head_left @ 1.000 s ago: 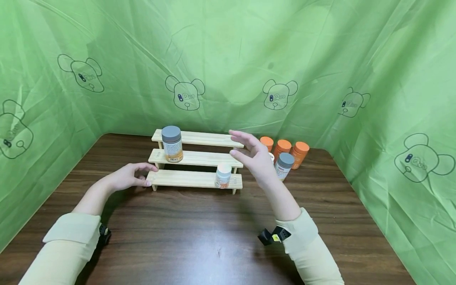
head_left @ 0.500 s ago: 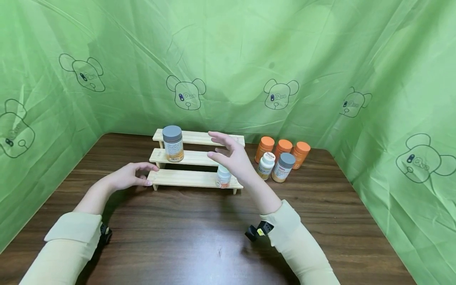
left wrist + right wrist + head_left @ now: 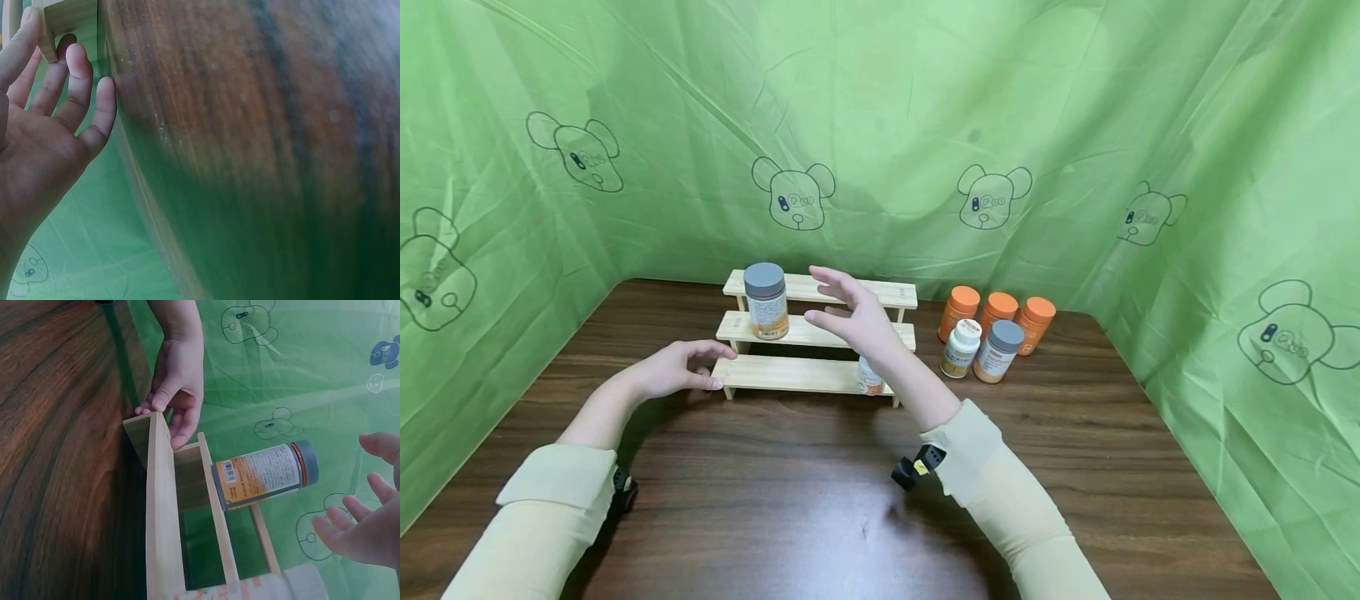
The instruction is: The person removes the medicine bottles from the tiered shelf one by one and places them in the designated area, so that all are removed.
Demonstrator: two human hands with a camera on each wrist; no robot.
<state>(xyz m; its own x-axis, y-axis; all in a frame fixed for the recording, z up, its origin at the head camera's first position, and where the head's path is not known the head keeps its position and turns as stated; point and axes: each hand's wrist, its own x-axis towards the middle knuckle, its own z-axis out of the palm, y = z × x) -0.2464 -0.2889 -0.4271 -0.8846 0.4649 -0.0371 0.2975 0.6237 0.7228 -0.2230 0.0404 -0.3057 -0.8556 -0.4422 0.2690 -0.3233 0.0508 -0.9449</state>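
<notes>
Right hand (image 3: 850,312) hangs in the air above the middle step of the wooden tiered rack (image 3: 816,333), fingers spread and relaxed, grasping nothing; the palm faces the grey-lidded jar (image 3: 766,301), near it but apart. That jar stands upright on the middle step toward its left end, label to the front. Left hand (image 3: 673,371) sits on the bench (image 3: 820,492) at the rack's lower left corner, thumb and fingertips resting lightly against the end of the bottom step, not curled round it; judged as bracing the rack so it stays put. A small white-lidded bottle (image 3: 869,379) stands on the bottom step toward its right end, partly hidden behind the right forearm. Right of the rack, on the bench: three orange-capped bottles (image 3: 997,310) in a row, with a white bottle (image 3: 962,347) and a grey-capped bottle (image 3: 1000,350) in front. Green printed cloth (image 3: 1075,125) encloses the bench.
</notes>
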